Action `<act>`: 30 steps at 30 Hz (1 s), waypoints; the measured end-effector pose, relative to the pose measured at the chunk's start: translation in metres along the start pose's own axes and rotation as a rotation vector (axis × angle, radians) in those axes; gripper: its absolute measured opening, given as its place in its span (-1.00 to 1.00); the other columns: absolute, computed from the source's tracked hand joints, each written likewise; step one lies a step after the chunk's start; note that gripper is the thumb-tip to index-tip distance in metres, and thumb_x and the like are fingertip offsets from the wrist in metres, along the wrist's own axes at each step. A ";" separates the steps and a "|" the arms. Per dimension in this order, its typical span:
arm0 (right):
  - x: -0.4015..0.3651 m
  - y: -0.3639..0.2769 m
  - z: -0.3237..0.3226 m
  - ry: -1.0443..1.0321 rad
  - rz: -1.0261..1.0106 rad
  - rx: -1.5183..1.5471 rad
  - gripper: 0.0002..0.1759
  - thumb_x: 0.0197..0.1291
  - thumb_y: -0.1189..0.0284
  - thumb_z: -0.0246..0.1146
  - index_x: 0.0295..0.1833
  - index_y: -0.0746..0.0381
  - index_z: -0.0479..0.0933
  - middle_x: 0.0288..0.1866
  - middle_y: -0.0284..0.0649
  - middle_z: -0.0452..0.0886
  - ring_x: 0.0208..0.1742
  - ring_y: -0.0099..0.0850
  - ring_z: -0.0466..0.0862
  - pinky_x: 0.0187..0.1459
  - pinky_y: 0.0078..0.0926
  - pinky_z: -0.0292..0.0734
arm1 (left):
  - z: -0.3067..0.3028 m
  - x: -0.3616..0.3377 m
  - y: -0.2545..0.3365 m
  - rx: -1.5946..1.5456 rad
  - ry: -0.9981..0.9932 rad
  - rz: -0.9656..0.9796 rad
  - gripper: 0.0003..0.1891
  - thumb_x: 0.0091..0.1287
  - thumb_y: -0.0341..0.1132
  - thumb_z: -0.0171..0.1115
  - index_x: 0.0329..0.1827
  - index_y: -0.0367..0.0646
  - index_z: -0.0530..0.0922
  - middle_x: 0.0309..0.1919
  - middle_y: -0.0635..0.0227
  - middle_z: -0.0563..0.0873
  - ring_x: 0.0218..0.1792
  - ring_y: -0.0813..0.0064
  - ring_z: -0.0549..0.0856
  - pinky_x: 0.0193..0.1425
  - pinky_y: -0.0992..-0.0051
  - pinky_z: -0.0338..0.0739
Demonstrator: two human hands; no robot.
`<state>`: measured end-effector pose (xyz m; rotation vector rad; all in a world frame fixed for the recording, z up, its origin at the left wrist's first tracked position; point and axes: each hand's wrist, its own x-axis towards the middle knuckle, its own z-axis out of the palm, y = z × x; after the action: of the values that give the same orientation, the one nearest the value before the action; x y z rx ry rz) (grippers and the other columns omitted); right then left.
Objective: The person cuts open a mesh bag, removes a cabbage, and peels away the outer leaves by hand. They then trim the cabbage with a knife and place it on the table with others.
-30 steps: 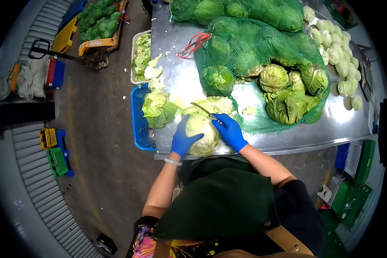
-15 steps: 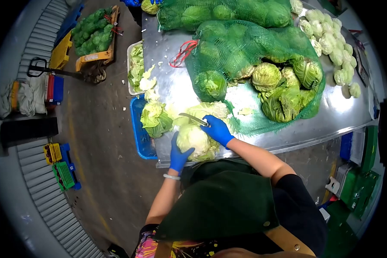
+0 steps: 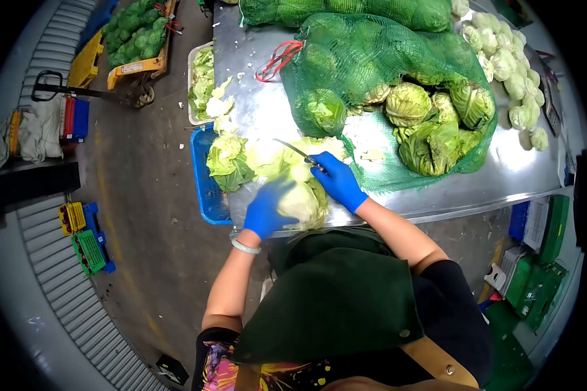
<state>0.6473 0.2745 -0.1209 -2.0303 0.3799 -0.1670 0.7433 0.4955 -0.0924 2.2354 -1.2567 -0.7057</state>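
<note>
My right hand (image 3: 336,177), in a blue glove, is closed around the handle of a knife with a curved blade (image 3: 291,150). The blade points up and left over pale leaves (image 3: 267,155) on the table. At the left side of a trimmed cabbage (image 3: 308,206), my gloved left hand (image 3: 267,207) is smeared by motion. Whether it grips the cabbage I cannot make out. The cabbage lies close to the table's near edge, below the knife. To the right, a green mesh bag (image 3: 332,72) holds several cabbages, and leafy ones (image 3: 430,153) show at its opening.
A blue basket (image 3: 205,186) stands at the table's left edge, with loose leaves (image 3: 228,163) hanging over it. Behind it is a white bin (image 3: 193,104) of leaves. Pale trimmed cabbages (image 3: 504,65) are piled far right. A pallet jack (image 3: 137,68) stands on the floor.
My left hand has moved up and left across the cabbage's side. My right hand has shifted slightly right and up with the knife, away from the cabbage. The view has shifted a little.
</note>
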 end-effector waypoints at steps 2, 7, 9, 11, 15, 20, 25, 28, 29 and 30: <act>-0.011 -0.001 -0.004 -0.078 0.097 0.152 -0.64 0.33 0.33 0.27 0.23 0.03 0.58 -0.05 -0.22 0.69 -0.19 -0.28 0.71 -0.11 -0.41 0.61 | 0.004 0.003 -0.007 -0.328 0.199 -0.251 -0.07 -0.08 -0.06 0.67 0.40 -0.14 0.43 0.34 0.09 0.52 0.31 0.11 0.54 0.41 0.25 0.43; -0.024 -0.011 0.011 0.004 0.030 0.018 -0.64 0.39 0.27 0.20 0.26 0.01 0.57 -0.05 -0.17 0.65 -0.19 -0.12 0.69 -0.12 -0.28 0.61 | 0.026 0.019 -0.007 -0.449 0.348 -0.577 0.08 -0.03 0.06 0.64 0.50 -0.26 0.26 0.37 -0.02 0.44 0.39 0.13 0.46 0.45 0.25 0.38; -0.027 -0.009 0.019 -0.025 -0.011 -0.067 -0.57 0.41 0.34 0.18 0.36 0.02 0.49 0.02 -0.12 0.60 -0.18 -0.02 0.67 -0.12 -0.23 0.60 | 0.031 0.021 -0.012 -0.468 0.346 -0.608 0.10 -0.01 0.06 0.63 0.53 -0.27 0.21 0.40 -0.05 0.40 0.42 0.12 0.42 0.47 0.24 0.35; -0.029 -0.010 0.027 -0.033 -0.018 -0.111 -0.54 0.42 0.35 0.14 0.41 -0.01 0.43 0.10 -0.12 0.55 -0.18 -0.02 0.67 -0.14 -0.19 0.60 | 0.035 0.020 -0.017 -0.479 0.328 -0.542 0.09 0.00 -0.06 0.65 0.53 -0.32 0.19 0.41 -0.06 0.39 0.41 0.16 0.42 0.45 0.29 0.35; -0.027 -0.020 0.031 -0.063 0.030 -0.222 -0.51 0.41 0.40 0.07 0.43 0.07 0.37 0.04 -0.11 0.53 -0.15 -0.08 0.67 -0.20 -0.17 0.61 | 0.031 0.022 -0.016 -0.493 0.295 -0.549 0.10 0.01 -0.05 0.64 0.54 -0.31 0.16 0.42 -0.07 0.38 0.42 0.15 0.41 0.47 0.29 0.33; -0.008 -0.012 0.033 -0.105 0.004 -0.353 -0.51 0.39 0.43 0.06 0.42 0.13 0.37 0.06 -0.10 0.53 -0.09 -0.10 0.67 -0.15 -0.12 0.62 | 0.023 0.034 0.002 -0.431 0.267 -0.660 0.13 0.04 0.09 0.58 0.57 -0.25 0.12 0.46 -0.06 0.31 0.46 0.04 0.35 0.49 0.24 0.31; 0.039 0.018 0.029 -0.085 0.232 -0.212 -0.50 0.38 0.28 0.16 0.39 0.14 0.39 0.10 -0.07 0.55 0.02 -0.08 0.65 0.01 -0.15 0.58 | 0.053 0.013 0.000 -0.133 0.358 -0.409 0.10 0.01 -0.08 0.63 0.57 -0.19 0.14 0.39 -0.05 0.39 0.38 0.12 0.46 0.41 0.26 0.42; 0.039 0.026 0.046 -0.061 0.230 -0.021 -0.47 0.31 0.17 0.26 0.33 0.13 0.43 0.12 -0.06 0.56 0.02 -0.06 0.65 0.08 -0.17 0.55 | 0.057 -0.016 -0.048 -0.691 0.385 -0.344 0.09 0.01 -0.29 0.64 0.58 -0.22 0.10 0.46 0.07 0.33 0.42 0.21 0.39 0.49 0.27 0.33; 0.033 0.036 0.061 0.010 0.239 0.035 -0.45 0.27 0.13 0.31 0.30 0.12 0.46 0.13 -0.05 0.56 0.01 -0.06 0.65 0.10 -0.18 0.54 | 0.060 -0.025 -0.050 -0.690 0.380 -0.342 0.09 0.01 -0.29 0.64 0.58 -0.22 0.10 0.46 0.07 0.33 0.42 0.21 0.39 0.49 0.27 0.33; 0.029 0.036 0.073 0.087 0.185 0.009 -0.46 0.22 0.16 0.35 0.25 0.14 0.49 0.11 -0.09 0.58 0.00 -0.06 0.66 0.09 -0.16 0.54 | 0.059 -0.033 -0.050 -0.740 0.369 -0.292 0.10 0.01 -0.30 0.64 0.59 -0.22 0.10 0.45 0.08 0.33 0.43 0.22 0.38 0.50 0.27 0.32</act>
<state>0.6880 0.3099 -0.1880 -1.9711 0.6171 -0.1428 0.7220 0.5387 -0.1611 1.8066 -0.3907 -0.6750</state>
